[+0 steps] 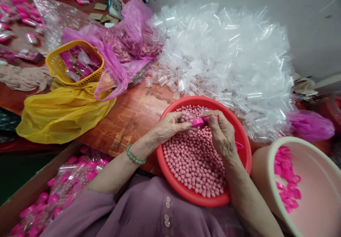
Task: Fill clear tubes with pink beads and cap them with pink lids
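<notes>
L hand (170, 125) fingers pinch a small clear plastic tube (188, 117), bead-filled. R hand (222, 134) fingertips grip a bright pink plastic cap (198, 122) touching the tube's mouth. Both sit just above the round red plastic basin (186, 190) of small round pink beads (194, 162), directly under the fingers (prob. so spills drop back in).

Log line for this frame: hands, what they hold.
left hand: holds clear tube | right hand: holds pink cap beside tube | below: red bowl of pink beads
</notes>
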Demonstrator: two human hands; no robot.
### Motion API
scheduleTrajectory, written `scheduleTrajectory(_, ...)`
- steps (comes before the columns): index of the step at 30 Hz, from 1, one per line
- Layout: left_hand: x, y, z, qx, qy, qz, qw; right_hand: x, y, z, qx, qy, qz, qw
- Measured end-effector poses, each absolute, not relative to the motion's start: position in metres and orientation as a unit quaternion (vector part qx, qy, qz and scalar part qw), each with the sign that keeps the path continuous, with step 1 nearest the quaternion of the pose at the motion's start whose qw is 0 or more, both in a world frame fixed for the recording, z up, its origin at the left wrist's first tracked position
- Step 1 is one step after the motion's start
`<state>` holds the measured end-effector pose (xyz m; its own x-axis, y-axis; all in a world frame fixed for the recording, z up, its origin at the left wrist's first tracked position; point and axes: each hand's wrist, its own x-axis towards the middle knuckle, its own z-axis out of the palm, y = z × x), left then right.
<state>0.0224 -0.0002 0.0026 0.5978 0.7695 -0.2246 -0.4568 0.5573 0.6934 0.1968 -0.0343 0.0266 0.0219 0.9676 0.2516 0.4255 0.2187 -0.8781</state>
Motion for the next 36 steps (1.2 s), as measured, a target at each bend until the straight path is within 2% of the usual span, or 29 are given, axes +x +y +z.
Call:
scheduleTrajectory(3,0.024,0.003,0.0,0.296,0.274,0.387,0.829,0.198,-0.036,0.031,-0.525,-0.639,0.332,0.454)
scheduleTrajectory(9,0.026,0.006,0.001,0.349,0.325,0.441,0.76,0.201,-0.036,0.027,-0.554,-0.668,0.34,0.362)
scheduleTrajectory(15,0.026,0.004,0.002,0.401,0.334,0.433,0.735,0.202,-0.032,0.014,-0.563,-0.646,0.341,0.386)
scheduleTrajectory(21,0.025,0.004,-0.005,0.458,0.335,0.418,0.71,0.196,-0.036,0.015,-0.522,-0.731,0.326,0.295)
scheduleTrajectory(26,0.025,0.004,-0.007,0.457,0.345,0.401,0.715,0.194,-0.037,0.022,-0.488,-0.733,0.404,0.246)
scheduleTrajectory(29,0.025,0.004,-0.006,0.438,0.338,0.405,0.728,0.194,-0.036,0.019,-0.512,-0.702,0.41,0.277)
scheduleTrajectory(36,0.02,0.01,-0.004,0.28,0.234,0.338,0.868,0.205,-0.025,0.013,-0.588,-0.497,0.427,0.475)
